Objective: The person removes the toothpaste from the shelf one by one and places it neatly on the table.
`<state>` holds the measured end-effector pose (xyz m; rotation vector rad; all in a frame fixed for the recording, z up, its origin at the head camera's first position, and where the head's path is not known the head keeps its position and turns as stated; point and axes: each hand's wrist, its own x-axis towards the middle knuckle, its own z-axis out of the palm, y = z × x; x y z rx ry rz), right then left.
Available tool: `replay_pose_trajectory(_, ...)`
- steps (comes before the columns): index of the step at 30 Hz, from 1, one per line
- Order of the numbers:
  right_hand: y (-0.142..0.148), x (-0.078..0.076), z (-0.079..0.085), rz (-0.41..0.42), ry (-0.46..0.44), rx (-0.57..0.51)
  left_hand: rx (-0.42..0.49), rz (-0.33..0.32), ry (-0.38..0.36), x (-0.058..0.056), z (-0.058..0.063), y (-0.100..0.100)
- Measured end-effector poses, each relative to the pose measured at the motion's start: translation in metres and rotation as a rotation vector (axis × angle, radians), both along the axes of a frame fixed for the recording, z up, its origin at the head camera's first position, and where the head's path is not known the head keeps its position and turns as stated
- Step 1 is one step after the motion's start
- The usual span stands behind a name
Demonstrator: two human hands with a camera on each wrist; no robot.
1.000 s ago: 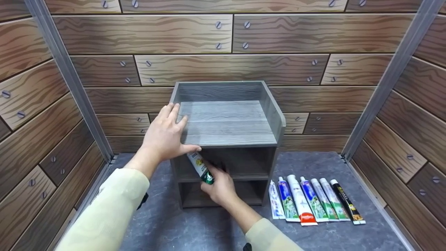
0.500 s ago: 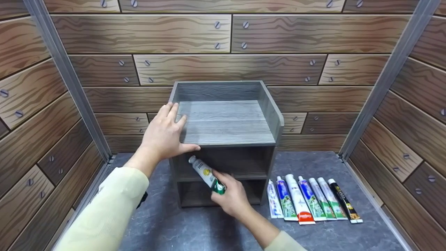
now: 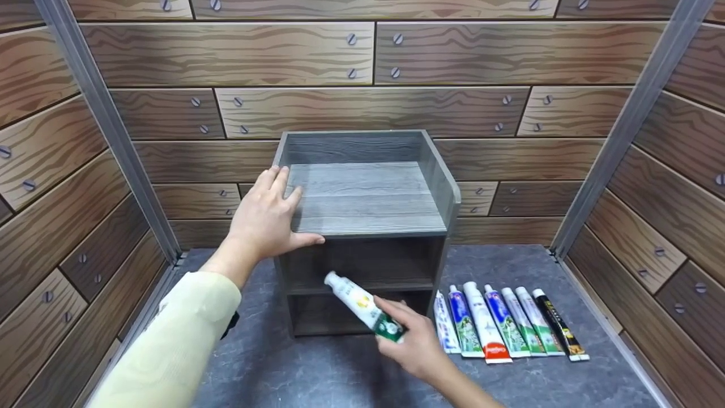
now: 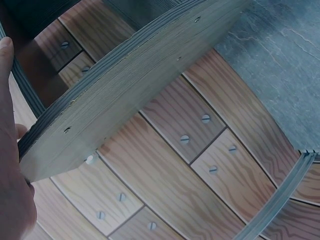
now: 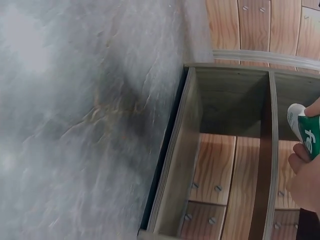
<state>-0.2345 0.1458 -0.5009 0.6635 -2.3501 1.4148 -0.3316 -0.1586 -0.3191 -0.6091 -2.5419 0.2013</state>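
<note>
My right hand (image 3: 416, 343) pinches the green end of a white and green toothpaste tube (image 3: 357, 300), its cap pointing up and left, in front of the grey wooden shelf unit (image 3: 368, 198). In the right wrist view the toothpaste tube (image 5: 309, 132) shows its green part between thumb and fingers, beside the unit's divider board. My left hand (image 3: 266, 212) rests on the unit's left side panel with fingers straight and spread, the thumb along the top board's front edge. The left wrist view shows part of that hand (image 4: 15, 165) at the panel's edge.
To the unit's right, several toothpaste tubes (image 3: 490, 323) lie side by side on the dark grey tabletop (image 3: 294, 374). Wood-patterned walls (image 3: 300, 56) enclose the table at the back and sides, with metal corner posts (image 3: 113, 130).
My right hand has drawn the toothpaste tube out of the unit's middle compartment, moving right and toward me. My left hand has stayed on the side panel.
</note>
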Motion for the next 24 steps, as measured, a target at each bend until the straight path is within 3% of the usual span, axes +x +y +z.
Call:
replay_pose_trajectory(5, 0.026, 0.014, 0.000, -0.006, 0.022, -0.011, 0.012, -0.008, -0.006, 0.000, 0.001, 0.000)
replay_pose_trajectory(16, 0.095, 0.038, -0.009, 0.002, -0.049, -0.024, 0.024, -0.022, 0.014, 0.000, -0.001, -0.002)
replay_pose_trajectory(20, 0.127, 0.044, -0.008, 0.038, -0.233, -0.040, 0.019, -0.024, 0.030, 0.000, -0.001, -0.002)
replay_pose_trajectory(22, 0.144, 0.047, -0.007, 0.011, -0.325, -0.040, 0.012, -0.019, 0.026, 0.000, -0.001, -0.001)
replay_pose_trajectory(24, 0.159, 0.050, -0.007, -0.023, -0.355, -0.043, 0.006, -0.015, 0.018, -0.001, 0.000, 0.000)
